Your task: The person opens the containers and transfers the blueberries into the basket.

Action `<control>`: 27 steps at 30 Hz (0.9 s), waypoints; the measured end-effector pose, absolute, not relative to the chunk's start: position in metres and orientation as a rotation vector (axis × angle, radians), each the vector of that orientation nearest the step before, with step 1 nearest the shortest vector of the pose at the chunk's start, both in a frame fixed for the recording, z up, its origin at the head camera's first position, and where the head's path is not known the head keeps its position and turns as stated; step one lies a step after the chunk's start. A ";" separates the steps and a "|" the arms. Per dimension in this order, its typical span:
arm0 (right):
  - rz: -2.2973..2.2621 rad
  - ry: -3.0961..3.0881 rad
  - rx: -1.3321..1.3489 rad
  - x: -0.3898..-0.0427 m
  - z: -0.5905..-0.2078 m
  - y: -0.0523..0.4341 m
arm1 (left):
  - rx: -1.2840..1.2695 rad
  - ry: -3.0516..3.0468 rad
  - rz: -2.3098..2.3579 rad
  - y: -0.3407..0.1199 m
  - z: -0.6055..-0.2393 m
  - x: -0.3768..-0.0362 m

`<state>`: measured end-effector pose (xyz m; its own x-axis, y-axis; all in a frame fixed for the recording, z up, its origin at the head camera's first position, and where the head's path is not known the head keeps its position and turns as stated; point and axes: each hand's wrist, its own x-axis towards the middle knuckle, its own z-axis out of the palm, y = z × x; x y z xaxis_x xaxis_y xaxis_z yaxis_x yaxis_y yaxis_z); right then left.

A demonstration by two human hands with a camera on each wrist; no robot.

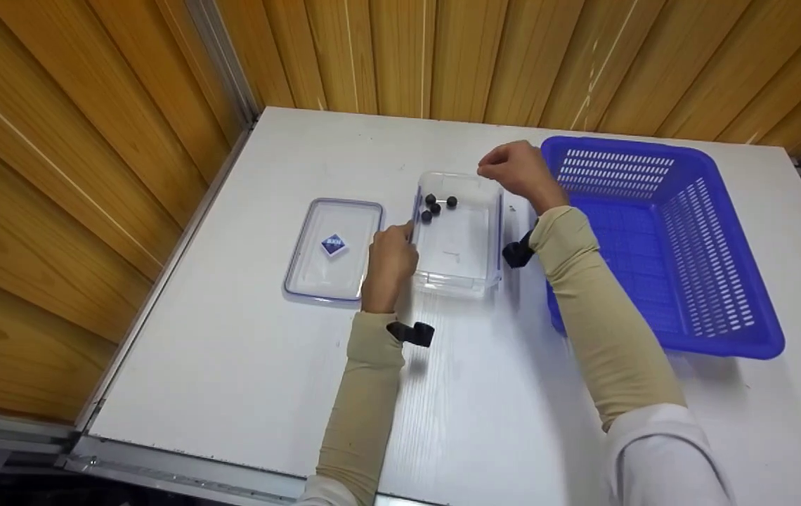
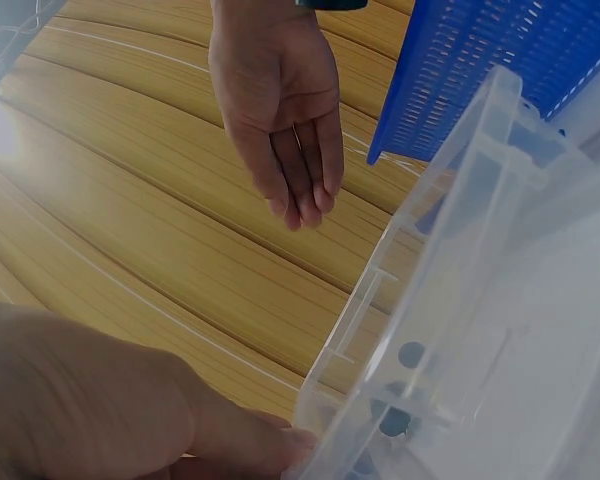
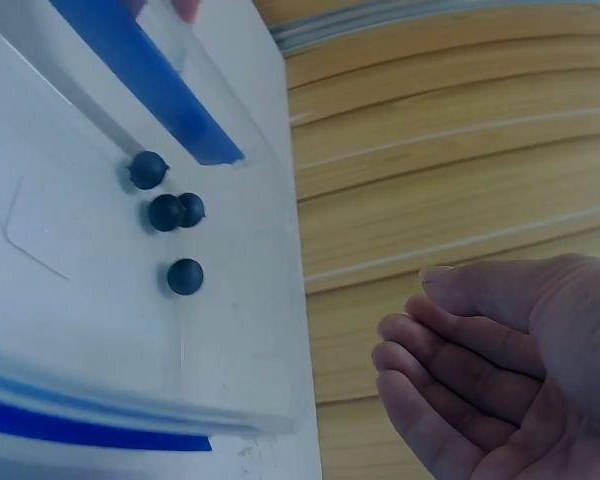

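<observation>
A clear plastic food box with blue-edged side flaps stands uncovered in the middle of the white table. Several dark round balls lie on its floor towards the far left corner. My left hand holds the box at its left side, with thumb and fingers at the wall in the left wrist view. Above the far right corner of the box is my right hand. Its fingers are loosely bent and the palm shows nothing in it.
A clear lid with a blue seal and a blue-and-white label lies left of the box. To the right, a large blue slotted basket stands close by my right forearm. Wood-panelled walls border the table.
</observation>
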<state>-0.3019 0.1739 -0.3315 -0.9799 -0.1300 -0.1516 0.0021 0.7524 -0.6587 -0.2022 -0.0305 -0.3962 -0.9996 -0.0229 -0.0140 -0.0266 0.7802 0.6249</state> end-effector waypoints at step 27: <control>-0.876 2.680 -0.117 -0.308 -0.393 0.106 | -0.046 2.929 1.051 -0.032 -0.396 -0.203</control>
<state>-0.3081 0.1062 -0.3933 -0.9459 -0.1744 -0.2737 0.0209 0.8089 -0.5876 -0.2025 -0.0316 -0.3963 -0.9991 -0.0181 -0.0375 -0.0378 0.7714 0.6352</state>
